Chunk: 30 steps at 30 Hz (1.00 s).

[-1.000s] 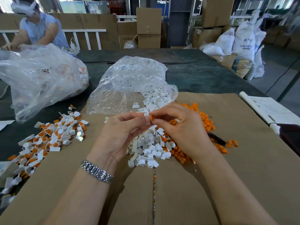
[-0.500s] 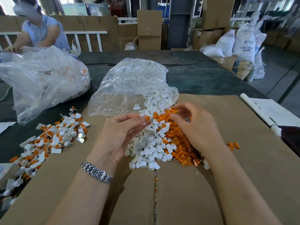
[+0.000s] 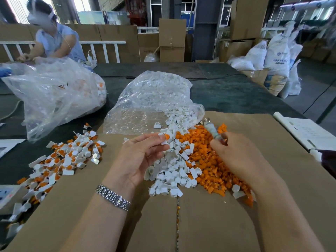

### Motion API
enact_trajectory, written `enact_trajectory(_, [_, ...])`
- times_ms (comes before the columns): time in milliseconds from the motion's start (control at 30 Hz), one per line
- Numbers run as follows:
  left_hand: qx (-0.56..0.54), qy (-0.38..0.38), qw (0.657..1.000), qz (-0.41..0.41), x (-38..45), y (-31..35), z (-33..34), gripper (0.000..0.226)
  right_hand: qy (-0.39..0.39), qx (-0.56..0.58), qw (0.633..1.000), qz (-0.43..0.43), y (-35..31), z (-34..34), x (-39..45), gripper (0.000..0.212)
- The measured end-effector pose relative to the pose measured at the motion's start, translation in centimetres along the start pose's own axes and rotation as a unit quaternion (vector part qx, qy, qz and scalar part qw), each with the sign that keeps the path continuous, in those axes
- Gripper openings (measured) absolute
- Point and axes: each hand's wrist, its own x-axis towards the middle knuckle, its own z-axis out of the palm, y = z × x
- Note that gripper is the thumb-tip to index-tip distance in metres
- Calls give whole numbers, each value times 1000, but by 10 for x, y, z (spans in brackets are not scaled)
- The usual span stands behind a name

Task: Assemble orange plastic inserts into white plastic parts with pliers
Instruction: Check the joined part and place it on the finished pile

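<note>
Two bare hands work above a cardboard sheet [image 3: 209,224]. Left hand [image 3: 140,157]: palm up, thumb and fingertips pinching a white plastic part with orange insert [image 3: 164,139]. Right hand [image 3: 234,153]: fingers curled around the blurred pliers [image 3: 212,130], whose tip points away over the parts. Below and between the hands: a pile of white parts [image 3: 172,171], touching a pile of orange inserts [image 3: 205,157] on its right. Just behind: an open clear plastic bag [image 3: 145,99] spilling white parts. Far left: a heap of assembled pieces [image 3: 60,160].
</note>
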Motion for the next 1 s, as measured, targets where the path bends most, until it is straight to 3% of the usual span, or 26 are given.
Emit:
enact_trajectory(100, [-8, -5, 1000, 18, -1, 0, 2, 32, -101, 155, 982, -22, -11, -10, -8, 13])
enact_trajectory(200, [-20, -4, 999, 40, -3, 1, 3, 38, -259, 231, 938, -14, -21, -6, -16, 24])
enact_trajectory(267, [-22, -3, 998, 51, -2, 2, 3, 36, -301, 251, 920, -12, -29, 1, -21, 26])
enact_trajectory(400, [0, -4, 998, 61, -3, 1, 4, 29, -301, 243, 921, -38, -39, 3, -31, 29])
enact_trajectory(533, [29, 6, 997, 73, -3, 0, 3, 4, -300, 211, 929, -49, -45, 2, -37, 34])
enact_trajectory(667, [47, 16, 996, 76, -2, -1, 4, 6, -294, 199, 933, -58, -49, 4, -40, 30])
enact_trajectory(1000, [52, 38, 995, 73, -3, -5, 5, 9, -186, 93, 975, -81, -57, 23, -44, 49])
